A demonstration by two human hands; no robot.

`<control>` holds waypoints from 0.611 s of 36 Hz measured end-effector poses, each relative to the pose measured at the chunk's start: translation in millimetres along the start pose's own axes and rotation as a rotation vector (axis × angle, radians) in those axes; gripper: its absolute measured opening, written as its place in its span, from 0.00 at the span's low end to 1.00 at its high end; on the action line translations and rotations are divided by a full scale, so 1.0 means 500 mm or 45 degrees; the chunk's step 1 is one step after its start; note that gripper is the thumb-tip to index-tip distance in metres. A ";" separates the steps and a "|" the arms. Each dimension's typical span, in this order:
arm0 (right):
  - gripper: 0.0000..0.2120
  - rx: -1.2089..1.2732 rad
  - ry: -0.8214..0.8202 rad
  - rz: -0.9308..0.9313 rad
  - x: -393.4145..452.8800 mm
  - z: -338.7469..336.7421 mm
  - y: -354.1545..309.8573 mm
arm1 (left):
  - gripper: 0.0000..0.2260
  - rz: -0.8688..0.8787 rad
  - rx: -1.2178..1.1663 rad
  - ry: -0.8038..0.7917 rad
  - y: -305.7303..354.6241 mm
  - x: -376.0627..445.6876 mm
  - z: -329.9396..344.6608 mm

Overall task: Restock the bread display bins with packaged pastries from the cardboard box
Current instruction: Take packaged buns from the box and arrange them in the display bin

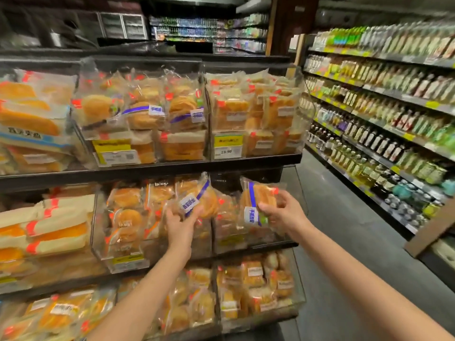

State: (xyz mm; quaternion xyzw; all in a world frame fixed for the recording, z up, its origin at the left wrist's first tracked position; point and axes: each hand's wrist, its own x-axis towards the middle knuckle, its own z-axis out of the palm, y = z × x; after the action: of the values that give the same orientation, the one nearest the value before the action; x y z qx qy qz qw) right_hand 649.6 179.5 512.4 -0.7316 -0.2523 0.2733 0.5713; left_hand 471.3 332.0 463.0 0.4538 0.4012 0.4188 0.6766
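From the head view, the left hand grips a pastry pack with curled fingers, in front of the middle-shelf bin. The right hand pinches a second pack between thumb and fingers, before the neighbouring bin. A bottle shelf stands right.

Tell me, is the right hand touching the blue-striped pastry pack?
Touching: the head view shows the right hand with its fingers curled round the blue-striped pastry pack.

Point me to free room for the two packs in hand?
Free: top of the middle-shelf right bin, behind the right hand and its pack. Crowded: the bin by the left hand and its pack; top-shelf bins.
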 end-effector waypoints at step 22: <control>0.16 -1.280 -0.127 -0.791 0.341 0.170 0.076 | 0.16 -0.019 -0.221 0.150 -0.048 0.116 0.008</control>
State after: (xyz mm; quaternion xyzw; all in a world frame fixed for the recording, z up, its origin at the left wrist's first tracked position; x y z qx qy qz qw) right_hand 716.9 346.6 439.8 -0.7906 -0.5797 -0.0258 0.1955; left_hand 499.1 379.3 431.9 0.3650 0.4057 0.4728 0.6919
